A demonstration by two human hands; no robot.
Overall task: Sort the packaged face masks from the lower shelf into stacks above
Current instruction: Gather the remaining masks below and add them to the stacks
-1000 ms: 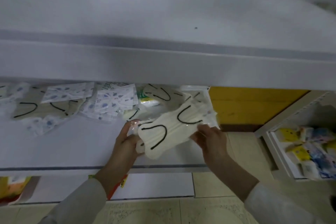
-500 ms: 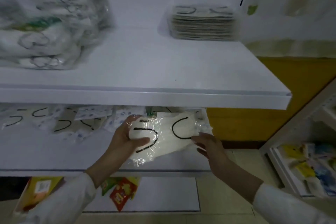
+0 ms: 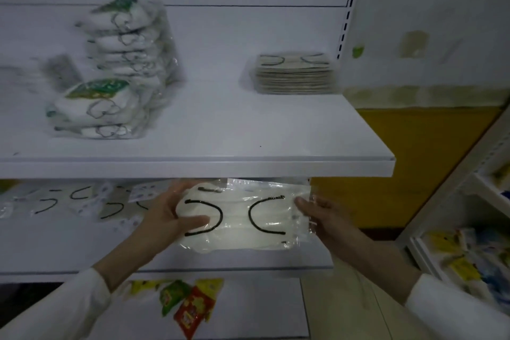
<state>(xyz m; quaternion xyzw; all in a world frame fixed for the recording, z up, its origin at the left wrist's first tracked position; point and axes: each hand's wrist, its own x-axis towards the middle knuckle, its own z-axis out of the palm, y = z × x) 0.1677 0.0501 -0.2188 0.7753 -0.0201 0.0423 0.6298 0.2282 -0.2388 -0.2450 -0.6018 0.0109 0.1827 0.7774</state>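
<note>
- Head view: two hands hold a clear plastic pack of white face masks with black ear loops (image 3: pixel 242 218) in front of the lower white shelf (image 3: pixel 69 254).
- Left hand (image 3: pixel 168 218) grips the pack's left end, thumb laid across its face; right hand (image 3: pixel 328 218) clasps the right edge.
- Overhead, the front lip of the upper white metal shelf (image 3: pixel 193 170) hangs right above the pack's top edge.
- Up top, at the right, there's a neat stack of flat beige masks (image 3: pixel 295 74); at the left, blurred heaps of bagged white masks with green labels (image 3: pixel 110 91).
- Loose packaged masks (image 3: pixel 82 201) lie scattered on the lower shelf, left of the hands.
- Red, green and yellow snack packets (image 3: pixel 190 303) sit one level down.
</note>
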